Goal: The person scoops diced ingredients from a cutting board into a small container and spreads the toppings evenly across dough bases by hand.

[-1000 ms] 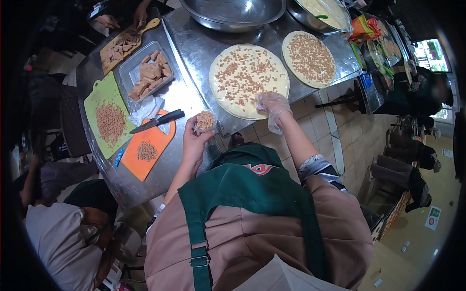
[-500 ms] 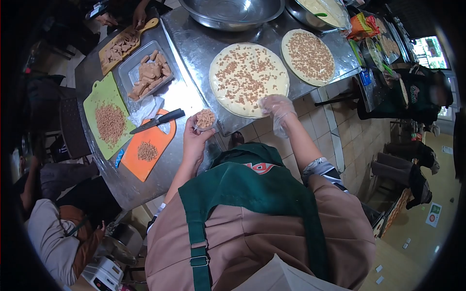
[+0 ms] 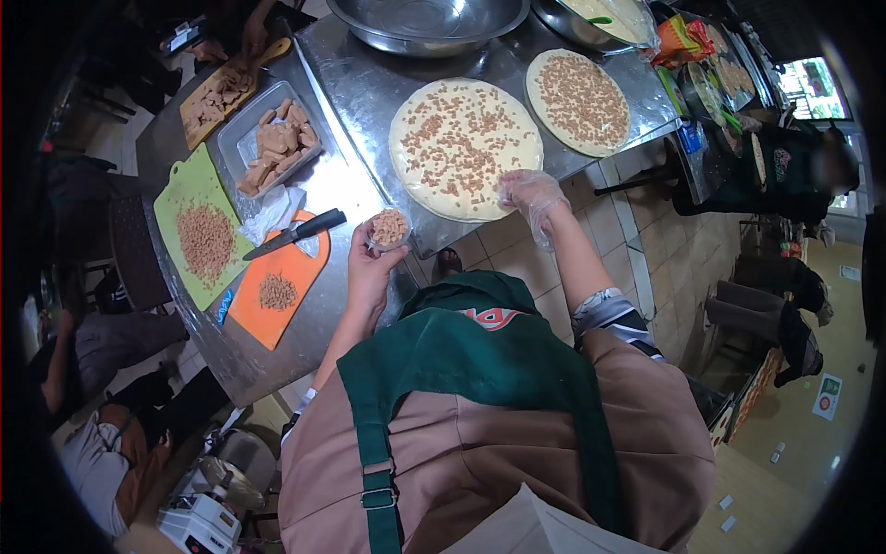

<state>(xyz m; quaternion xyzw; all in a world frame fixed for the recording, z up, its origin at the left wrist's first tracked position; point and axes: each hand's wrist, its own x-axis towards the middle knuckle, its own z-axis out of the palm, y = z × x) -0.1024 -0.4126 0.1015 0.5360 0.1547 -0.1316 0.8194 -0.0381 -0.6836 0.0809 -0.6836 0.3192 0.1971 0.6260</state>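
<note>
My left hand (image 3: pixel 371 268) is closed around a small clear cup (image 3: pixel 389 229) of diced, sausage-like pieces, held upright at the table's near edge. My right hand (image 3: pixel 532 197), in a clear plastic glove, is at the lower right rim of a large round of pale dough (image 3: pixel 466 152). Its fingers are drawn together, pointing at the dough; whatever they hold is hidden. Brown diced pieces are scattered over this round, thinner near the rim. To its right lies another dough round (image 3: pixel 579 102), more evenly covered with the same pieces.
Left of the cup, a black-handled knife (image 3: pixel 295 233) rests across an orange cutting board (image 3: pixel 277 309). Near it are a green board (image 3: pixel 205 226) with diced pieces and a plastic tub (image 3: pixel 274 138) of larger chunks. A metal bowl (image 3: pixel 429 42) stands behind. Another person's hand (image 3: pixel 254 39) is at a wooden board.
My right hand has shifted slightly, its fingers now gathered at the dough's rim. The whole view has moved a little. My left hand still holds the cup.
</note>
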